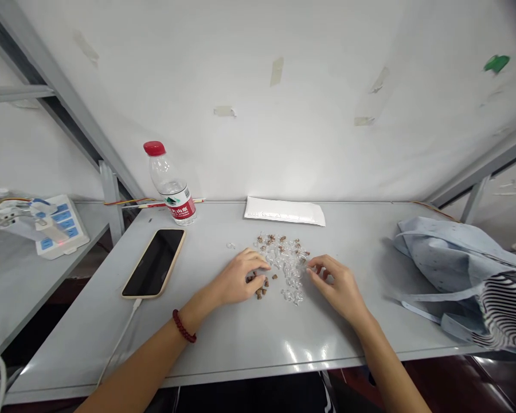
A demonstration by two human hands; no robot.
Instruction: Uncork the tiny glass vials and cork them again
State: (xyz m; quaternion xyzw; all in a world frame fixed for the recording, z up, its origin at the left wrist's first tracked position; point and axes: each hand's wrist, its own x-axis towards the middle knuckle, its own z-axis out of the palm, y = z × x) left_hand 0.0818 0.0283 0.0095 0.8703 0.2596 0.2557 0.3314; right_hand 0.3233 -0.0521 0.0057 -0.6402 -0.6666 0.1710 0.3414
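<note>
Small clear plastic pieces [293, 269] lie in a loose pile between my two hands. Several small brown pieces [259, 293] form a separate cluster beside the left thumb, and more brown bits [282, 238] are mixed into the pile's far side. My left hand [243, 276] rests at the brown cluster, its thumb and curved fingers apart with nothing visibly held. At the pile's right edge, my right hand [336, 285] has thumb and index fingertips close together in a pinch. Whatever is between those fingertips is too small to make out.
A white packet [284, 211] lies near the wall. To the left are a phone [155, 264] with a charging cable and a red-capped water bottle [172, 186]. A light blue fabric bag [451, 258] occupies the right side. A power strip [62, 226] sits far left.
</note>
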